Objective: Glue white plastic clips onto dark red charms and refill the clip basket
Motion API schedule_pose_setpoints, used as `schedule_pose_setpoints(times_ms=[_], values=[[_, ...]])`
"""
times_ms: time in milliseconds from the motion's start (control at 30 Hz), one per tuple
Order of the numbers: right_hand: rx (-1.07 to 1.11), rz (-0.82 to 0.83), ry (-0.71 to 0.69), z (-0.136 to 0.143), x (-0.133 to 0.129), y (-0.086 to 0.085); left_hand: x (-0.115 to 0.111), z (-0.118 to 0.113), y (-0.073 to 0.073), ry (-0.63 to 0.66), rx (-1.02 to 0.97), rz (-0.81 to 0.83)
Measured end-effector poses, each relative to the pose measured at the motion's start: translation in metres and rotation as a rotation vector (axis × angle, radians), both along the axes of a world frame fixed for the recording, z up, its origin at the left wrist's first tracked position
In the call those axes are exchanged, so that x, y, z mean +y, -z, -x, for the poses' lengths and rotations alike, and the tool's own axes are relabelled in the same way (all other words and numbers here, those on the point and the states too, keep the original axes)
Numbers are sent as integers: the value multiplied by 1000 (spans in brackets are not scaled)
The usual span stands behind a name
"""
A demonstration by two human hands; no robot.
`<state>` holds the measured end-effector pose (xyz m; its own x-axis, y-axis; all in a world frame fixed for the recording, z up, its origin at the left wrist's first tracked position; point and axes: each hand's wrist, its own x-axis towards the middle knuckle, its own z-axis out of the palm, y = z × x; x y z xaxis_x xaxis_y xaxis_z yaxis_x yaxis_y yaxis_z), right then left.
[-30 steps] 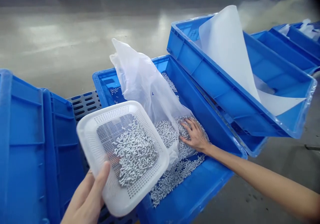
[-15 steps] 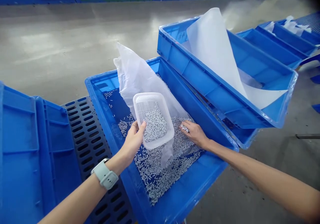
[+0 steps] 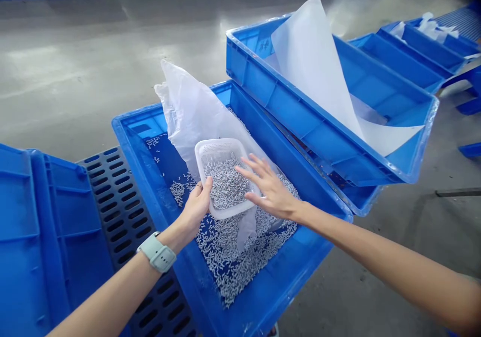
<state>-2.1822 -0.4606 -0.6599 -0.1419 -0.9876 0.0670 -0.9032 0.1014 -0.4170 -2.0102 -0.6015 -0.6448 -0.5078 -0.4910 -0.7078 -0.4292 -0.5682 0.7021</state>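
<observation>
My left hand (image 3: pixel 197 202) grips the near left rim of a white mesh basket (image 3: pixel 235 212), thumb on top. Small grey-white wavy pieces (image 3: pixel 227 183) fill much of the basket, which tilts slightly above the blue crate (image 3: pixel 221 322). Over the basket's right side hovers my right hand (image 3: pixel 268 187), fingers spread and nothing held in them. Many more of the same loose pieces (image 3: pixel 244 272) cover the crate floor. Behind the basket, a translucent white plastic sheet (image 3: pixel 205 106) rises out of the crate.
Another blue crate (image 3: pixel 376 164) with a curled white sheet (image 3: pixel 311 61) stands at the right, resting over a lower one. Blue crates (image 3: pixel 22 237) stand at the left beside a slotted dark platform (image 3: pixel 120 212). More crates (image 3: pixel 402 51) line the far right.
My right hand has come up from the loose pieces in the crate to the basket, and its fingers have opened. The basket looks fuller. The whole view has shifted slightly.
</observation>
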Motion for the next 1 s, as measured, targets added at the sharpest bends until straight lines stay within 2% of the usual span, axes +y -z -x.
schedule_pose_setpoints(times_ms=[100, 200, 300, 367, 467, 567, 667, 733, 867, 933, 1000], values=[[41, -1, 21, 35, 34, 18, -11, 2, 6, -32, -22, 26], [71, -26, -47, 58, 55, 54, -19, 5, 11, -52, -14, 56], [106, -38, -101, 59, 68, 86, -24, 9, 13, -64, -19, 78], [130, -29, -101, 52, 75, 101, -25, 11, 15, -70, -25, 78], [160, -15, -88, 44, 82, 114, -25, 15, 18, -67, -14, 54], [164, -18, -133, 44, 82, 119, -24, 18, 21, -65, 3, 17], [156, -14, -146, 49, 79, 117, -26, 20, 23, -87, -20, 4], [147, 2, -106, 51, 77, 106, -29, 20, 23, -106, -46, 11], [109, 52, 23, 46, 62, 63, -29, 17, 25, -135, -43, 33], [84, 71, 68, 35, 39, 37, -26, 15, 25, -142, -24, 40], [61, 76, 72, 20, 6, 16, -21, 13, 25, -142, -8, 33]])
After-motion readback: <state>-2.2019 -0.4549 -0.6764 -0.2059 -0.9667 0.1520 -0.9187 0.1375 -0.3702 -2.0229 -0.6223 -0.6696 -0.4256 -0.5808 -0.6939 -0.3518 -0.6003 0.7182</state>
